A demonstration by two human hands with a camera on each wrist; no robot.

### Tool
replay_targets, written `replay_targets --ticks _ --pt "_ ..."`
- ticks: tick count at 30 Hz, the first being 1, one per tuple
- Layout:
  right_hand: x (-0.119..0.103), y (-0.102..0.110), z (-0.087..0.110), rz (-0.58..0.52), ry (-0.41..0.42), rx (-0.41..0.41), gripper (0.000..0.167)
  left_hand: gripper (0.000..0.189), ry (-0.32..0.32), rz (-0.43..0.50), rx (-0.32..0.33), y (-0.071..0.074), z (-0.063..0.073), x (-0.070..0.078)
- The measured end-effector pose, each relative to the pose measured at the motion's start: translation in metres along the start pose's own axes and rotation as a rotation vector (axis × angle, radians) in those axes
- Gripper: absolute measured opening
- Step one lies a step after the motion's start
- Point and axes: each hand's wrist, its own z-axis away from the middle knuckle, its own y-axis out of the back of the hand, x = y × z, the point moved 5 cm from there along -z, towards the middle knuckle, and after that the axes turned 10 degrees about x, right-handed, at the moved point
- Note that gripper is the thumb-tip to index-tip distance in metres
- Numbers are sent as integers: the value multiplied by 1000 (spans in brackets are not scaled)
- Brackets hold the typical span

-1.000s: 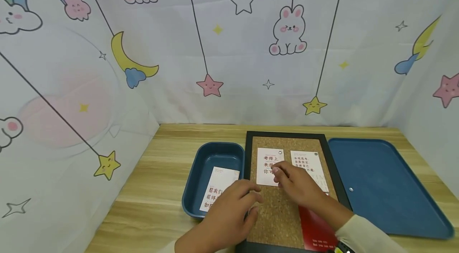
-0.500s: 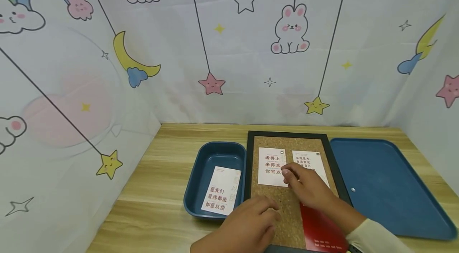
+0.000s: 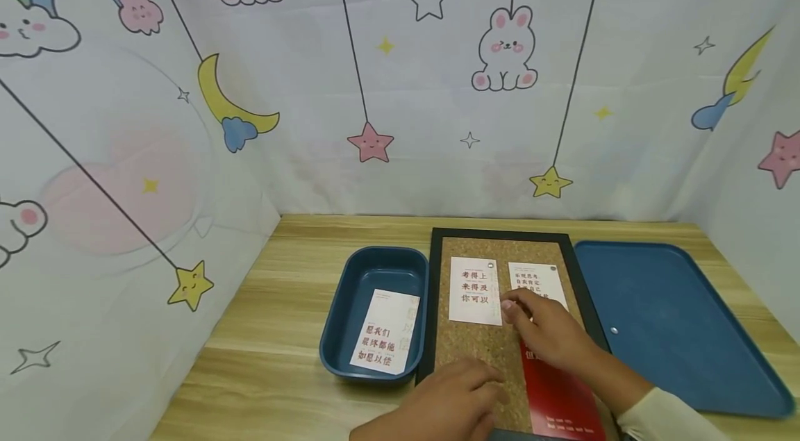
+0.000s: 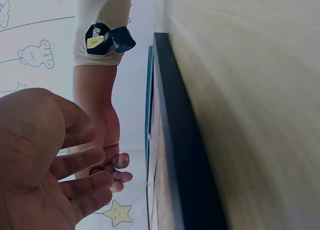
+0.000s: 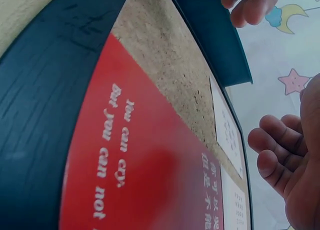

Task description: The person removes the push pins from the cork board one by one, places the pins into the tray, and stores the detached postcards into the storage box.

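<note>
A cork board (image 3: 475,347) in a black frame lies on the table, with two white cards at its top: a left card (image 3: 476,290) and a right card (image 3: 531,276). Below the right one is a red card (image 3: 559,399). My right hand (image 3: 553,330) hovers over the board beside the left card, covering part of the right and red cards; its fingers are loosely bent and hold nothing. Lower down, my left hand (image 3: 446,403) is above the board's near part. In the left wrist view the left hand (image 4: 55,165) has relaxed fingers and nothing in them.
To the left of the board stands a deep blue bin (image 3: 331,330) with a white card (image 3: 384,333) inside. On the right lies a flat blue tray (image 3: 687,330) bearing a small silver tack (image 3: 614,330). A patterned white curtain (image 3: 425,184) stands behind the wooden table (image 3: 269,330).
My left hand has moved right, from the bin's edge to over the board, uncovering the bin's card. The right hand has drawn right and down, off the left card.
</note>
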Motion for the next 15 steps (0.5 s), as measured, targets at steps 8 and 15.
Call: replay_targets --ticks 8,15 --pt "5 4 6 17 30 25 34 25 -92 -70 -6 -15 -3 6" --pt "13 8 8 69 9 38 31 35 -109 -9 -110 -30 -5 9"
